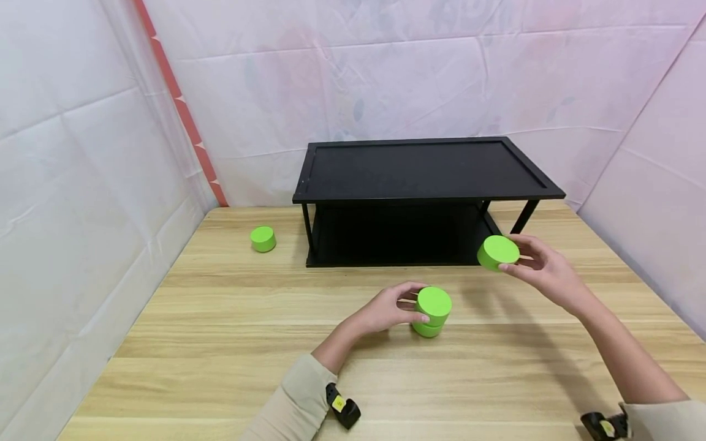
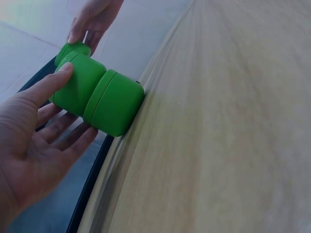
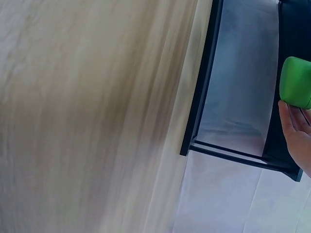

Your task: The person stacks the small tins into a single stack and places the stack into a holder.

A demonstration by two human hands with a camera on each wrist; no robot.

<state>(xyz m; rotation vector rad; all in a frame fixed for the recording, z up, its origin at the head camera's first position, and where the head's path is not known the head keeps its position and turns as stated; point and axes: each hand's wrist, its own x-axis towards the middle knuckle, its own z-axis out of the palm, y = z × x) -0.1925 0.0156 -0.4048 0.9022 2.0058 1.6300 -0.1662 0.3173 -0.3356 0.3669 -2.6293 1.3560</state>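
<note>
Two round green lidded containers are stacked on the wooden table in front of the black rack. My left hand (image 1: 388,309) grips the upper container (image 1: 434,304) between thumb and fingers, and it sits on the lower container (image 1: 427,330). In the left wrist view the upper container (image 2: 82,82) and lower container (image 2: 115,103) touch each other. Raised off the table near the rack's front right corner, a third green container (image 1: 499,252) is pinched by my right hand (image 1: 543,269). The right wrist view shows part of that container (image 3: 295,82) at its edge.
A black two-level rack (image 1: 419,171) stands at the back of the wooden table (image 1: 220,343). One more green container (image 1: 263,239) is on the table left of the rack. White sheeting (image 1: 358,79) hangs behind and at both sides.
</note>
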